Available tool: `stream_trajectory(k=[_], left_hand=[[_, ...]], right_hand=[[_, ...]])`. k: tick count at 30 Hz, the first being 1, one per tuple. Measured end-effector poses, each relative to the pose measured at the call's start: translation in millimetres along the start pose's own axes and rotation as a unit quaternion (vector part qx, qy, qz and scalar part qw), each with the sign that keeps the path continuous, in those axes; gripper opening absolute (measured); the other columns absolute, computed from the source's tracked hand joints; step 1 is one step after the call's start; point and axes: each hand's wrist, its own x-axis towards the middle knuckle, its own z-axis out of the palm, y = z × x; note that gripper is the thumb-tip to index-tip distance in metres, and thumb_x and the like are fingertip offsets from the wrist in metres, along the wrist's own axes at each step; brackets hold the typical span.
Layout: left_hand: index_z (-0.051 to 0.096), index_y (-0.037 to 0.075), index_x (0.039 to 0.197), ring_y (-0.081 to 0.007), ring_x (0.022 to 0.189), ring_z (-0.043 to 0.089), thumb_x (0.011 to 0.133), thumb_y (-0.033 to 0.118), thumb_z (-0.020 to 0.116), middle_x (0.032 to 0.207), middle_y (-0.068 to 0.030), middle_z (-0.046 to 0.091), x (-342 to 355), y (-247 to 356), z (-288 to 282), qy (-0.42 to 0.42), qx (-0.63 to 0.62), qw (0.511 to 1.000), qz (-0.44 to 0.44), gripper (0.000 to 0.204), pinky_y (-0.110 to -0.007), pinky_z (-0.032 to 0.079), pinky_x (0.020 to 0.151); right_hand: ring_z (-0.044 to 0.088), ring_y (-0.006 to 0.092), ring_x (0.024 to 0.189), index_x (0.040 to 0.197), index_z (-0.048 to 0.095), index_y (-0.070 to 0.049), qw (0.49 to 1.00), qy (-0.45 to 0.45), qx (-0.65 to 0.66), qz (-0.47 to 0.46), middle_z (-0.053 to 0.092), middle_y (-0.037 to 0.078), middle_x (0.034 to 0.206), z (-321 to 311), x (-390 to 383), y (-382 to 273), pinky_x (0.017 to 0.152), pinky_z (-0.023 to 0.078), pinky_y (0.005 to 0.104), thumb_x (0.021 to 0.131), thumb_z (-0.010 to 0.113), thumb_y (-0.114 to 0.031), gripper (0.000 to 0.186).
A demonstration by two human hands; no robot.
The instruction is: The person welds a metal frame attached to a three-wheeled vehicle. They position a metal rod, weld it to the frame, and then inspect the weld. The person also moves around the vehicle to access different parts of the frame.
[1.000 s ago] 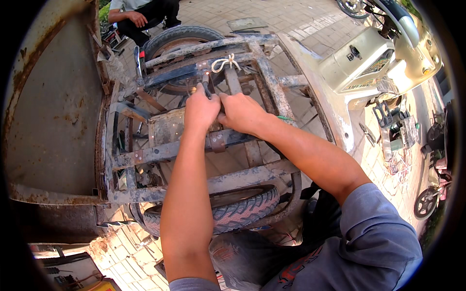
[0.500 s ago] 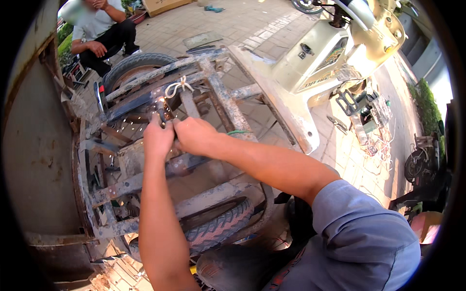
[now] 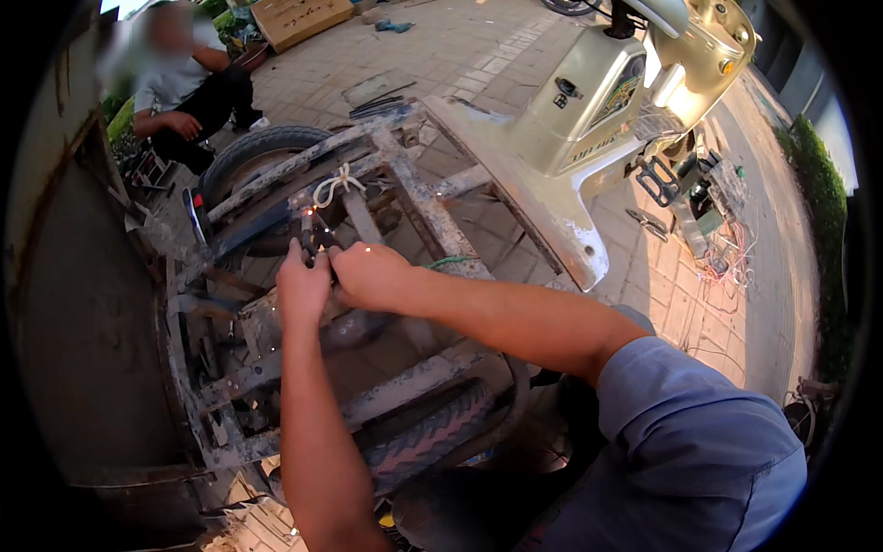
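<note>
My left hand (image 3: 302, 287) is closed around a dark, short hand tool (image 3: 310, 244) whose exact kind I cannot make out. Small orange sparks (image 3: 311, 212) glow at its tip, against a rusty bar. My right hand (image 3: 370, 276) is closed beside the left one, its fingertips at the same tool; its grip is partly hidden. Both hands are over a worn, rusty metal vehicle frame (image 3: 418, 198) with peeling paint. A pale cord (image 3: 342, 179) is tied in a knot on the frame, just beyond the hands.
A person (image 3: 189, 101) squats at the far left behind a wheel (image 3: 248, 156). A rusty panel (image 3: 101, 322) stands on the left. The gold scooter front (image 3: 589, 110) rises at the right, near loose wires (image 3: 722, 262). A second tyre (image 3: 432, 432) lies under the frame's near side.
The view has shifted slightly and turned darker. The bright spray of sparks has shrunk to a few scattered ones. Both hands stay at the tool.
</note>
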Motion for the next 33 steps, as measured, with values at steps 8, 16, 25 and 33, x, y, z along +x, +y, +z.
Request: stream_trajectory(k=[8, 16, 25, 33], left_hand=[[0.041, -0.009, 0.136, -0.033, 0.105, 0.064, 0.081, 0.026, 0.061, 0.111, -0.0269, 0.064, -8, 19, -14, -0.039, 0.048, 0.997, -0.044, 0.068, -0.036, 0.048, 0.089], [0.041, -0.009, 0.137, -0.0328, 0.104, 0.064, 0.082, 0.027, 0.061, 0.11, -0.0262, 0.065, -3, 7, 0, -0.016, 0.041, 0.999, -0.031, 0.069, -0.035, 0.048, 0.089], [0.041, -0.01, 0.136, -0.0324, 0.105, 0.064, 0.082, 0.025, 0.06, 0.11, -0.0259, 0.065, 0, 2, 3, -0.02, 0.026, 0.999, -0.021, 0.067, -0.035, 0.047, 0.09], [0.042, -0.009, 0.136, -0.0343, 0.11, 0.062, 0.084, 0.027, 0.06, 0.116, -0.0273, 0.063, 1, 3, 3, -0.022, 0.07, 0.997, -0.035, 0.066, -0.036, 0.047, 0.092]], right_hand=[[0.066, 0.039, 0.09, 0.097, 0.062, 0.002, 0.999, -0.03, -0.002, 0.016, 0.068, 0.023, 0.093, 1, 0, -5, 0.079, 0.053, 0.0461, 0.077, 0.063, -0.014, 0.026], [0.066, 0.0396, 0.089, 0.098, 0.061, 0.003, 0.999, -0.029, -0.007, 0.026, 0.068, 0.024, 0.092, 0, 0, 0, 0.079, 0.053, 0.0463, 0.077, 0.06, -0.013, 0.026], [0.066, 0.0407, 0.086, 0.097, 0.061, 0.004, 0.999, -0.026, -0.017, 0.026, 0.067, 0.026, 0.089, 2, 3, 0, 0.077, 0.053, 0.0484, 0.078, 0.058, -0.013, 0.026], [0.066, 0.0414, 0.084, 0.094, 0.062, 0.004, 1.0, -0.017, -0.016, 0.013, 0.067, 0.025, 0.086, 4, 3, 2, 0.075, 0.053, 0.0494, 0.079, 0.056, -0.013, 0.024]])
